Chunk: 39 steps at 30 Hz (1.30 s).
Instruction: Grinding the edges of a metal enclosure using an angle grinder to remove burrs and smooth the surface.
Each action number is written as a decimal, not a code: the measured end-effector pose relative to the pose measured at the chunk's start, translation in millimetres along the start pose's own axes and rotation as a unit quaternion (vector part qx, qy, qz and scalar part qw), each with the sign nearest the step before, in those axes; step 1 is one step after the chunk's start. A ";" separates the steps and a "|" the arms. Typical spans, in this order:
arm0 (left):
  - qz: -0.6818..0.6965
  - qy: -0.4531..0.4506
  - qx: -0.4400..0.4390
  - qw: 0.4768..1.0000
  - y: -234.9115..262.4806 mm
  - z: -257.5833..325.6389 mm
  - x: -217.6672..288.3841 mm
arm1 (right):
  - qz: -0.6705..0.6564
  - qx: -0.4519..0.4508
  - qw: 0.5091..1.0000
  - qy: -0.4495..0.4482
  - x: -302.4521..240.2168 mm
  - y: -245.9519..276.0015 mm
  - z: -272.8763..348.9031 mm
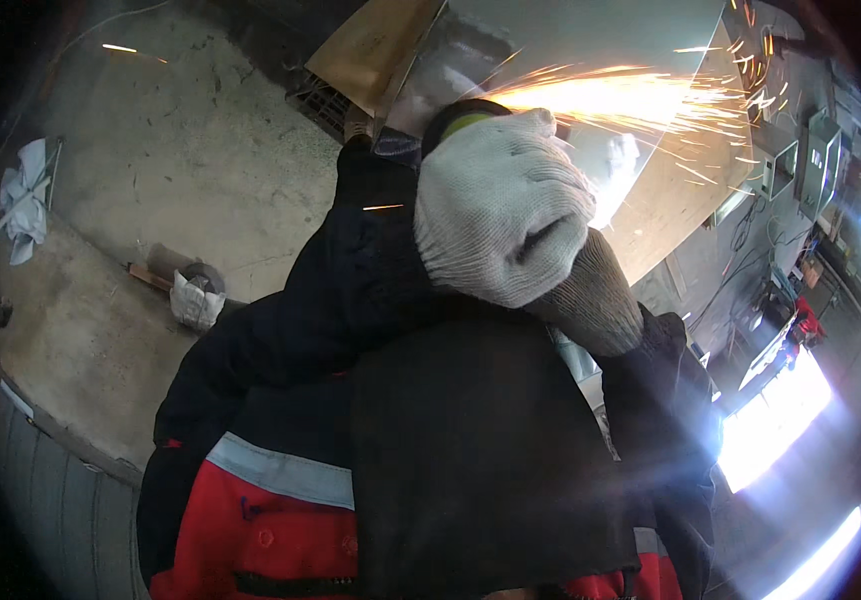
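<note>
My left hand, in a white knitted glove, is closed in front of me with its fingers curled. Just beyond it shows the dark, rounded head of an angle grinder with a yellow-green patch; the tool's body is hidden behind the glove. My right hand, in a greyer glove, reaches in from the right; mainly its wrist shows, and its fingers are hidden behind the left hand. A bright stream of sparks flies rightward from the grinder, over a pale metal sheet.
A brown board lies under the sheet's right side. On the floor to the left are a cylindrical object, a crumpled white wrapper and a white cloth. Grey metal boxes and cables stand at the right.
</note>
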<state>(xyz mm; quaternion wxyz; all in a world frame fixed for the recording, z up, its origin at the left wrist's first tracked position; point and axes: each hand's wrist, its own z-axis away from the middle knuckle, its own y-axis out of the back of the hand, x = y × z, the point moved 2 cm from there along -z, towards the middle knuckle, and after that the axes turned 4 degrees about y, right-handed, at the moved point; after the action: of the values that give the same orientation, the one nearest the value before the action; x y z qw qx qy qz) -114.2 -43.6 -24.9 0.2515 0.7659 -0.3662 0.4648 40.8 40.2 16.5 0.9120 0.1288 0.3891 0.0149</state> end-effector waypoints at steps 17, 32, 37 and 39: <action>-0.004 -0.009 0.000 1.000 2.5 8.2 -0.6 | 0.046 -0.022 0.998 -0.023 -0.4 -7.6 -5.3; 0.080 -0.047 -0.219 0.971 -139.7 40.9 44.0 | 0.002 0.199 0.972 -0.125 95.4 -7.8 143.8; 0.046 -0.050 -0.267 0.961 -94.7 15.6 38.4 | 0.017 0.155 0.985 -0.075 88.2 -7.2 106.7; -0.013 -0.040 -0.237 0.971 -57.3 13.6 35.5 | -0.021 0.081 0.996 0.008 50.0 -11.2 70.7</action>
<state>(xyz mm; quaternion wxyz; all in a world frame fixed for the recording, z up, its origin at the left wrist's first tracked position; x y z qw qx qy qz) -50.9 -30.5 -1.7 0.4173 0.7068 -0.4658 0.3306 125.3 19.9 25.4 0.8957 0.1942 0.3985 -0.0348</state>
